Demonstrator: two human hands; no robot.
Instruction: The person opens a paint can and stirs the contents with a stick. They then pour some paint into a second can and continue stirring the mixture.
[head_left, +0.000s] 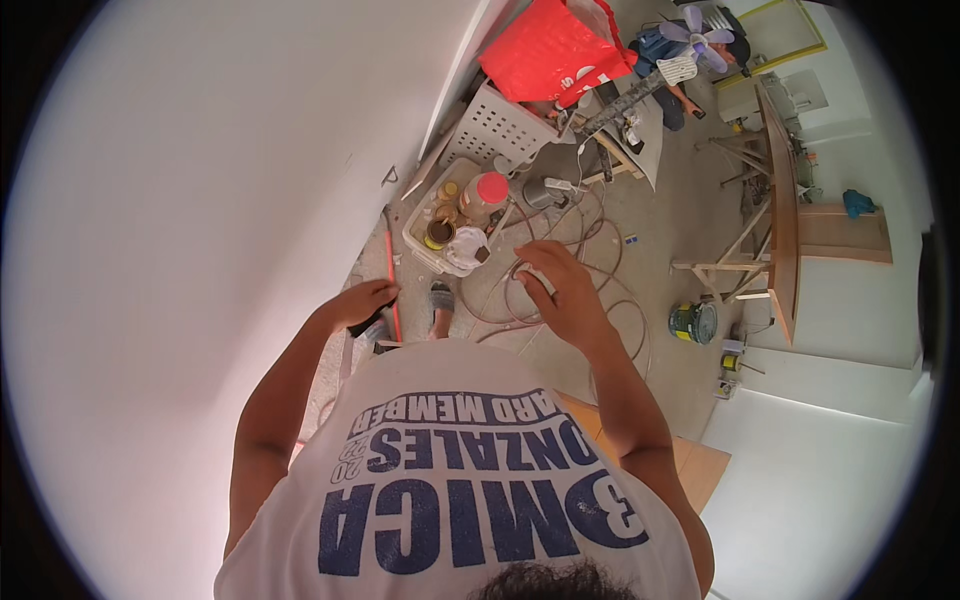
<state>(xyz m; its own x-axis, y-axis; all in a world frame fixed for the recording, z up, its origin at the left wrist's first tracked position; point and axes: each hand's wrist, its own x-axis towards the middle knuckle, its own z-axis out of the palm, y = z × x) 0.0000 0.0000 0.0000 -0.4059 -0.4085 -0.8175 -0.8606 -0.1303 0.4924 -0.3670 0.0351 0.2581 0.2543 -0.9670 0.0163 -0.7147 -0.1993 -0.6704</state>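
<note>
My left hand (365, 300) grips a dark object (362, 325) low beside the white wall, next to a thin orange rod (389, 247). My right hand (560, 290) hangs open, fingers apart, above loops of reddish hose (630, 310) on the concrete floor. Just ahead sits a white plastic tub (420, 247) holding a jar with a red lid (485, 205), small cans (440, 233) and a white crumpled cloth (465, 245). My sandalled foot (440, 310) shows between my hands.
A perforated crate (480, 135) carries a red bag (540, 50). Behind a purple fan (697, 40), a co-worker (670, 100) crouches at the upper right. Wooden trestles with a long board (785, 250) stand right, near a paint bucket (692, 322). The white wall (200, 200) borders my left.
</note>
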